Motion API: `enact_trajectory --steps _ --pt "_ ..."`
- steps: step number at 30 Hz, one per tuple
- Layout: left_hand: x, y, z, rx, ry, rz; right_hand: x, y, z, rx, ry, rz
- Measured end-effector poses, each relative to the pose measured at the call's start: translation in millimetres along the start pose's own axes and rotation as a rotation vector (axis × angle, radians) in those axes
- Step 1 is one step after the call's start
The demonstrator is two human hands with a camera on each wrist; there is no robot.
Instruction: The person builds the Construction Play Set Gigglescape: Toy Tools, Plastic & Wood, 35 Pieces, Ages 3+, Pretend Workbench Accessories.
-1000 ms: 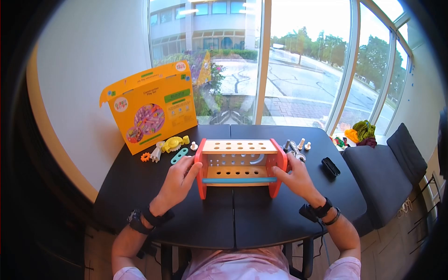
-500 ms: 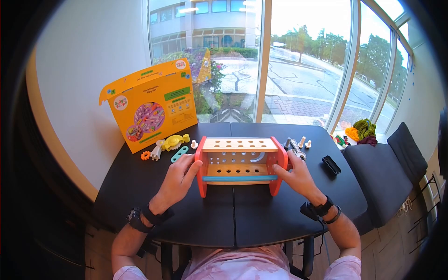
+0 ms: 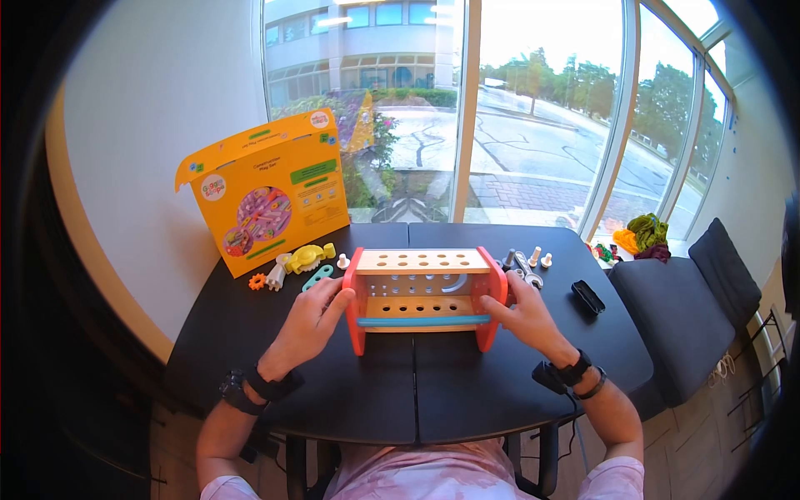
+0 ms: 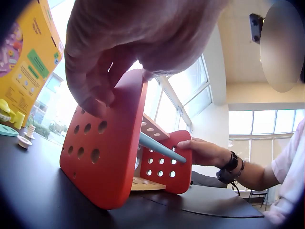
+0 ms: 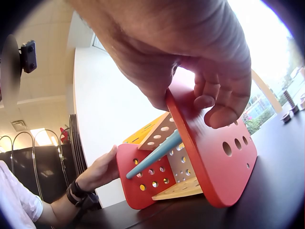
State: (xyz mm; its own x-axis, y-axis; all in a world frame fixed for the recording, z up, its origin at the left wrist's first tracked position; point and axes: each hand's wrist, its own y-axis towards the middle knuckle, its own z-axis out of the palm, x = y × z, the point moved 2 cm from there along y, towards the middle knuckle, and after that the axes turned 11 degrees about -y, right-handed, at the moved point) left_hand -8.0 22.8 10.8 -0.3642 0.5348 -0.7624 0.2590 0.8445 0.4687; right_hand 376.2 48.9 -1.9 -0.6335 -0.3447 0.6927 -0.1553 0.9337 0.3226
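A wooden toy toolbox (image 3: 425, 261) with red end panels stands upright on the black table, its long side facing me. Rows of round holes run along its pale boards, and a blue rod (image 3: 423, 320) spans the front between the panels. My left hand (image 3: 304, 323) grips the left red panel (image 4: 116, 143) near its top edge, thumb on the inner side and fingers on the outer face. On the other end, my right hand (image 3: 533, 317) holds the right red panel (image 5: 217, 152) the same way, its fingertips over the outer face.
Left of the toolbox lie an orange gear (image 3: 257, 282), yellow toy parts (image 3: 305, 258), a teal strip (image 3: 317, 277) and a pale bolt (image 3: 342, 261). Behind them stands a yellow box (image 3: 265, 192). A grey toy wrench (image 3: 527, 271), several bolts and a black case (image 3: 587, 297) lie right.
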Motion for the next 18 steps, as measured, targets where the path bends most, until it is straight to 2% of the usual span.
enact_trajectory --steps 12,15,18 --pt "10 7 -7 0.001 -0.017 -0.007 -12 18 7 0.033 -0.037 -0.021" --pt "10 9 -16 0.057 -0.009 -0.085 -2 17 0 0.071 -0.083 -0.051" --pt "25 9 -29 -0.009 -0.061 -0.037 5 16 -21 0.138 -0.079 -0.010"
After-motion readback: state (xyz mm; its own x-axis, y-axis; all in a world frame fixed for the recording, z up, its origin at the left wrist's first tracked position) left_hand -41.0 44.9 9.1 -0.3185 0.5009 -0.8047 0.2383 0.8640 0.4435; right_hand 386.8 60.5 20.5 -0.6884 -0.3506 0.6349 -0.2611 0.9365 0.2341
